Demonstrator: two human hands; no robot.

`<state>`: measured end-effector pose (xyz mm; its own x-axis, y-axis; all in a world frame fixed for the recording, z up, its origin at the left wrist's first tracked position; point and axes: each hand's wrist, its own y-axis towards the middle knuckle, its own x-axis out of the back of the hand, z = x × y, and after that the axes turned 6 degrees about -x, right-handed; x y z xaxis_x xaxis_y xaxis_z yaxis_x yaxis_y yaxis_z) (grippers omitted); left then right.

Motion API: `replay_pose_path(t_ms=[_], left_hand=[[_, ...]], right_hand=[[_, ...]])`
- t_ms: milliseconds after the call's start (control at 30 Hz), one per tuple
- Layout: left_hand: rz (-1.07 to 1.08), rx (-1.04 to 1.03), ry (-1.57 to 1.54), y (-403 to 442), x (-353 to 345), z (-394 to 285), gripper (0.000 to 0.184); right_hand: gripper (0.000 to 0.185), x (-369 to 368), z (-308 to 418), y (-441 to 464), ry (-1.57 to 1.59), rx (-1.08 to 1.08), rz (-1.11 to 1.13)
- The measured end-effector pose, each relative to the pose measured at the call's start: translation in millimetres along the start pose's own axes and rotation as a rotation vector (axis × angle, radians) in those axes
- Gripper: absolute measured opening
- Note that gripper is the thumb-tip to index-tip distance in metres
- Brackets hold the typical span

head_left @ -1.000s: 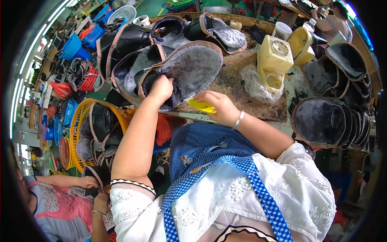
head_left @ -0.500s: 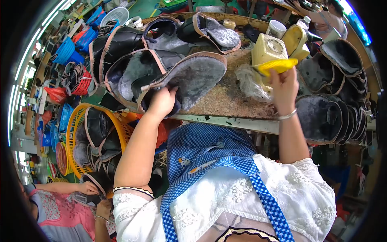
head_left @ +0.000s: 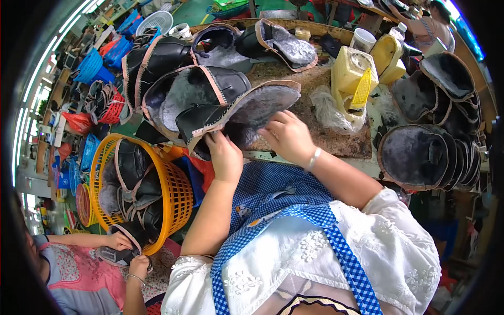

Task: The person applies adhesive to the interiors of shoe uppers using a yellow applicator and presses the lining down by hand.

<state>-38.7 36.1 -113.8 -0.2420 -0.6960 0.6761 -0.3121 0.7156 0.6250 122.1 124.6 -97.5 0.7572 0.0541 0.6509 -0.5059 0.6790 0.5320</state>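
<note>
A black shoe upper [head_left: 262,107] with grey fleece lining and a pale stitched edge is held above the near side of the workbench. My left hand [head_left: 224,156] is closed on its lower left end, the fingers partly hidden by the material. At its right edge my right hand [head_left: 290,137] has bent fingers pinching the lined rim. Farther right, a yellow plastic scraper [head_left: 362,89] stands in a cut-open yellow jug [head_left: 338,100], apart from both hands. Crumpled clear plastic [head_left: 326,109] clings to the jug.
More lined uppers [head_left: 165,60] lie at the bench's left and back; a stack [head_left: 412,157] stands at right. A yellow basket [head_left: 178,197] holds uppers below left. Beside it, a co-worker's hands [head_left: 128,252] hold a shoe piece. A white cup [head_left: 362,39] stands at the back.
My right hand has let go of the yellow scraper, leaving it in the jug, and moved left to the shoe upper. My left hand has shifted slightly right and down with the upper.
</note>
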Motion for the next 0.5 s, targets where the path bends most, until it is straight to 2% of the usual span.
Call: replay_pose_path(t_ms=[100, 133, 200, 300, 333, 467, 500], left_hand=[[0.039, 0.01, -0.013, -15, -5, 10, 0.034], [0.125, 0.129, -0.091, -17, -3, 8, 0.033], [0.189, 0.054, -0.086, -20, 0, 14, 0.034], [0.241, -0.027, -0.02, -27, -3, 17, 0.029], [0.281, -0.041, 0.025, -30, -6, 19, 0.029], [0.281, -0.175, 0.25, -41, -15, 20, 0.039], [0.278, -0.22, 0.285, -41, -13, 17, 0.04]], right_hand=[[0.029, -35, 8, 29, -0.1, -0.121, 0.309], [0.028, -40, 14, 36, -0.119, -0.197, 0.372], [0.029, -47, 22, 50, -0.169, -0.345, 0.489], [0.027, -71, 22, 40, -0.083, -0.361, 0.31], [0.022, -75, 23, 34, -0.075, -0.389, 0.319], [0.012, -75, 12, 17, 0.068, -0.02, 0.138], [0.014, -72, 7, 20, 0.118, -0.085, 0.184]])
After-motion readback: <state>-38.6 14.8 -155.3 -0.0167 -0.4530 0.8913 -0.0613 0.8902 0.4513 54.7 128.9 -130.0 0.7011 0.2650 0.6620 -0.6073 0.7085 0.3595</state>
